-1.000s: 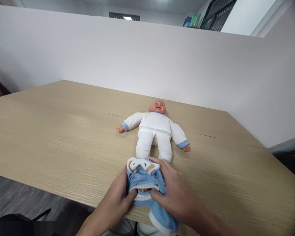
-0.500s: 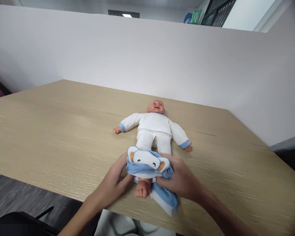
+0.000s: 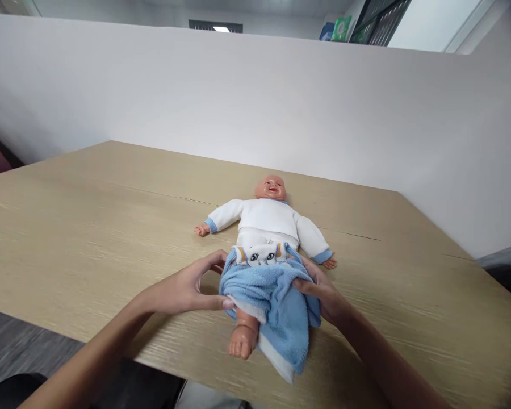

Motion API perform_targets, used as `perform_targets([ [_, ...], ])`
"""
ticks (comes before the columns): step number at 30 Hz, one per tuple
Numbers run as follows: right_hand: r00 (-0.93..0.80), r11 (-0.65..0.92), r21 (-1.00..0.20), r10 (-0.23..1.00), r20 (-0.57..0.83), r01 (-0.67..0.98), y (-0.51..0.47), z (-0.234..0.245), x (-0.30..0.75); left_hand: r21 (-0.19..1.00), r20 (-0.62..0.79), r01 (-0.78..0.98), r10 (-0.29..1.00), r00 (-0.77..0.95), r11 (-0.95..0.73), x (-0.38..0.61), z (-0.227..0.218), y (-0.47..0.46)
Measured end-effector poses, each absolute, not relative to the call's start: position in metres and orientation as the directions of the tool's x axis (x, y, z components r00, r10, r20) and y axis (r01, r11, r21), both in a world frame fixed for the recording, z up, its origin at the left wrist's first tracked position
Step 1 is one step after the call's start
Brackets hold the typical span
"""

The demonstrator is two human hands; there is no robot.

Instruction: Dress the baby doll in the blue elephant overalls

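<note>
A baby doll (image 3: 267, 216) in a white top lies on its back on the wooden table (image 3: 89, 227), head away from me. Blue fleece trousers (image 3: 272, 301) with a white animal face at the waistband sit up around its hips. One bare foot (image 3: 241, 341) sticks out of the left trouser leg. My left hand (image 3: 187, 287) pinches the trousers' left side by the doll's hip. On the other side, my right hand (image 3: 321, 289) grips the trousers, fingers closed on the cloth. The doll's other foot is hidden under the fabric.
A white partition wall (image 3: 255, 108) rises behind the table's far and right edges. The table's near edge runs just below the doll's foot. Dark floor (image 3: 21, 346) shows at the lower left.
Both hands have drawn the blue trousers up from the doll's shins to its hips. The bare foot now pokes out of one leg.
</note>
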State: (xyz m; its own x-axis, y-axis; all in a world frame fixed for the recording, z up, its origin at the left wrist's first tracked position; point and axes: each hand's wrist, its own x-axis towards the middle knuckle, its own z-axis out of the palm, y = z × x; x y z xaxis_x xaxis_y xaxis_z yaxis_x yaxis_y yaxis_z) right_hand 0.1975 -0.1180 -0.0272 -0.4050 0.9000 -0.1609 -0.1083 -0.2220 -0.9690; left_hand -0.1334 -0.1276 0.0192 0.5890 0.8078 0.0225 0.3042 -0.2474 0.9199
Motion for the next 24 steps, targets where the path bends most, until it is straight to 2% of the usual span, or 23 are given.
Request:
perform_targets([
  [3,-0.387,-0.313,-0.931,0.895,-0.223,-0.188,-0.120,-0.027,0.197,0.927,0.038,0.271,0.784,0.620,-0.260,-0.133,0.021,-0.113],
  [7,-0.364,-0.316,-0.932,0.901,-0.236,-0.179,-0.121,-0.026,0.199,0.865,0.076,0.381,0.836,0.544,-0.326,-0.119,0.037,-0.095],
  [11,-0.357,-0.308,-0.933,0.906,-0.229,-0.184,-0.123,-0.033,0.199,0.694,0.087,0.466,0.707,0.702,-0.549,-0.089,0.064,-0.077],
  [13,-0.358,-0.313,-0.928,0.906,-0.228,-0.200,-0.123,-0.038,0.199,0.641,0.060,0.450,0.626,0.778,-0.622,-0.073,0.075,-0.066],
  [16,-0.372,-0.291,-0.939,0.905,-0.207,-0.186,-0.120,-0.037,0.205,0.759,-0.028,0.317,0.459,0.888,-0.568,-0.052,0.083,-0.048],
  [19,-0.597,-0.214,-0.976,0.788,-0.151,-0.037,-0.113,-0.020,0.228,0.902,-0.044,0.159,0.280,0.959,-0.401,-0.034,0.081,-0.036],
  [21,-0.759,-0.146,-0.987,0.635,-0.143,0.064,-0.109,-0.005,0.247,0.944,-0.027,0.115,0.276,0.961,-0.310,-0.025,0.074,-0.033],
  [23,-0.781,-0.129,-0.987,0.605,-0.155,0.096,-0.106,0.004,0.261,0.963,-0.063,0.140,0.314,0.947,-0.230,-0.018,0.067,-0.034],
  [24,-0.763,-0.134,-0.987,0.628,-0.156,0.092,-0.106,0.006,0.265,0.967,-0.088,0.160,0.330,0.940,-0.198,-0.016,0.063,-0.034],
])
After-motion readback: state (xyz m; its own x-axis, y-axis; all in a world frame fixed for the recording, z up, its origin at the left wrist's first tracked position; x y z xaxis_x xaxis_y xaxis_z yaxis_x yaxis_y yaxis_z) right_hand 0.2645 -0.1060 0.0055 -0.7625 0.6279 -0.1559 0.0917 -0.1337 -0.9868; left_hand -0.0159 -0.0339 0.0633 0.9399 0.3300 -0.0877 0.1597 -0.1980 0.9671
